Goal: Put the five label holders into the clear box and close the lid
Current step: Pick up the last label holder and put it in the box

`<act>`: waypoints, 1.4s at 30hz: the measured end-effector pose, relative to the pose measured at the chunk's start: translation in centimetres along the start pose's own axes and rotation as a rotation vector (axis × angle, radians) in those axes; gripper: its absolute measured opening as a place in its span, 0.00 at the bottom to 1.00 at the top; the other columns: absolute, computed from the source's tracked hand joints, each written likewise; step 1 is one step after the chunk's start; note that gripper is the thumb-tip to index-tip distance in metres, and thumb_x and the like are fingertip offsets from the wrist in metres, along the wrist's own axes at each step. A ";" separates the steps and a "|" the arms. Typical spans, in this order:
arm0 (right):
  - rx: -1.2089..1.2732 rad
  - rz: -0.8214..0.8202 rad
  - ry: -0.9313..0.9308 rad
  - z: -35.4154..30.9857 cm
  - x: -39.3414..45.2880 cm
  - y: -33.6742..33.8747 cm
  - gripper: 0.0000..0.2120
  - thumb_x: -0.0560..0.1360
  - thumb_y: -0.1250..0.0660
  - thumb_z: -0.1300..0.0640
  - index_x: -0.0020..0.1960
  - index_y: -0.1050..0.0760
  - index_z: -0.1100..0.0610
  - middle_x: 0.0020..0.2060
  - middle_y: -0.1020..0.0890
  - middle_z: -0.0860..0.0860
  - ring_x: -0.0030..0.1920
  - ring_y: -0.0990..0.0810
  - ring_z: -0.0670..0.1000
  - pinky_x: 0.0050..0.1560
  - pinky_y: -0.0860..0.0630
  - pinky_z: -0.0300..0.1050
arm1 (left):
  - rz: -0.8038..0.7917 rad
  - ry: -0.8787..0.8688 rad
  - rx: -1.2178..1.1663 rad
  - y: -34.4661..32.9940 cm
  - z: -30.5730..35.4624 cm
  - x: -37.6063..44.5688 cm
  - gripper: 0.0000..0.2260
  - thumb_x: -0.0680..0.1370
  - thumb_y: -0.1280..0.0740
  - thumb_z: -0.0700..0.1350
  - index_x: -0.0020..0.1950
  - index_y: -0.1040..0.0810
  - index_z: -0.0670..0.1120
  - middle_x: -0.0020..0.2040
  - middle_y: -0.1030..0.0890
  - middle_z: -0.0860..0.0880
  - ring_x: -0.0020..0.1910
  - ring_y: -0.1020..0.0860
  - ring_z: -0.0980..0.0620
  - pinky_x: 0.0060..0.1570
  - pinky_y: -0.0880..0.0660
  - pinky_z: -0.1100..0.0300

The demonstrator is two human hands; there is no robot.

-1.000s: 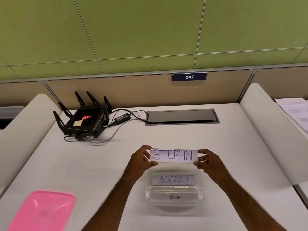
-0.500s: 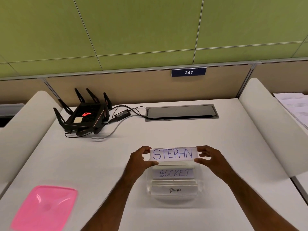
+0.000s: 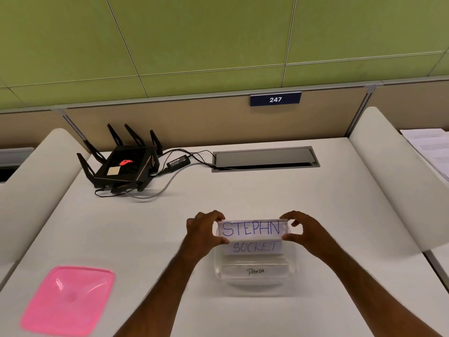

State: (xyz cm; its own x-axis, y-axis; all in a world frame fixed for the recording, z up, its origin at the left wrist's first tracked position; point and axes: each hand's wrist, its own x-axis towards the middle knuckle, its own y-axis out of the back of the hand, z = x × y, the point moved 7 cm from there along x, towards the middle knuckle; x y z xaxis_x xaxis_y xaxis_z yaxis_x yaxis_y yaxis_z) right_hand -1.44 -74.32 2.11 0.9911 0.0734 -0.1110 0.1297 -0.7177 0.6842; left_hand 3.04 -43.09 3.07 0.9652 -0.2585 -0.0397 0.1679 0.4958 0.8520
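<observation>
A person's left hand (image 3: 202, 233) and right hand (image 3: 302, 231) each pinch one end of a label holder (image 3: 252, 229) reading STEPHN, holding it level at the far rim of an open clear box (image 3: 292, 268) on a white desk (image 3: 243, 195). Two more holders, SOCKET (image 3: 254, 247) and PANDA (image 3: 255, 271), sit inside the box. A pink lid (image 3: 68, 300) lies well apart at the near left, and a black router (image 3: 121, 167) stands at the far left.

Held upright over the clear box (image 3: 255, 276): STEPHN label holder (image 3: 251, 229). Inside: SOCKET holder (image 3: 254, 247), PANDA holder (image 3: 255, 271). Off, lying far left: pink lid (image 3: 68, 300).
</observation>
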 end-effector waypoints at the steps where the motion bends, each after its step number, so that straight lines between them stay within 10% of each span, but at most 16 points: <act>1: -0.035 -0.012 0.016 0.0 0.0 -0.1 0.22 0.68 0.20 0.51 0.56 0.26 0.37 0.54 0.21 0.32 0.52 0.24 0.38 0.48 0.30 0.36 | 0.001 -0.042 0.050 -0.1 0.2 -0.1 0.27 0.62 0.19 0.60 0.57 0.23 0.57 0.52 0.22 0.64 0.54 0.27 0.58 0.54 0.41 0.57; 7: -0.361 0.058 0.116 -0.5 -0.4 -0.4 0.17 0.68 0.21 0.46 0.54 0.22 0.41 0.47 0.22 0.34 0.52 0.24 0.45 0.54 0.41 0.44 | 0.037 -0.145 0.168 -0.9 0.7 -0.6 0.19 0.61 0.19 0.60 0.45 0.21 0.55 0.43 0.21 0.64 0.49 0.26 0.56 0.46 0.46 0.55; 19: -0.739 0.017 0.103 -0.7 -0.3 -2.7 0.06 0.70 0.22 0.51 0.45 0.15 0.43 0.44 0.15 0.38 0.49 0.22 0.48 0.48 0.52 0.45 | -0.087 -0.185 0.408 -3.1 1.5 0.1 0.11 0.77 0.30 0.57 0.52 0.15 0.53 0.49 0.16 0.56 0.55 0.25 0.52 0.51 0.46 0.55; 26: -0.889 -0.071 0.089 -0.5 0.2 -3.9 0.07 0.79 0.33 0.51 0.49 0.16 0.44 0.45 0.15 0.43 0.48 0.23 0.49 0.49 0.45 0.48 | -0.230 -0.245 0.700 -4.7 2.2 0.2 0.08 0.81 0.35 0.49 0.51 0.17 0.50 0.49 0.18 0.52 0.56 0.27 0.47 0.51 0.41 0.51; 42: -0.844 0.015 0.137 -1.6 0.6 -4.2 0.12 0.60 0.17 0.62 0.31 0.19 0.50 0.27 0.19 0.47 0.32 0.23 0.52 0.43 0.43 0.48 | -0.254 -0.243 0.774 -4.8 3.4 0.6 0.07 0.77 0.34 0.37 0.47 0.19 0.48 0.46 0.17 0.50 0.54 0.27 0.46 0.54 0.40 0.52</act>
State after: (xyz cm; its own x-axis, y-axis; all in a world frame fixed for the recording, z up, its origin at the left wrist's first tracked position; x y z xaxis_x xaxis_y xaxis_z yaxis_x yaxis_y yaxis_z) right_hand -1.35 -70.14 0.29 0.9806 0.1904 -0.0462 0.0406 0.0333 0.9986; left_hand 2.12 -48.40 0.71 0.8320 -0.5001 -0.2402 0.1035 -0.2855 0.9528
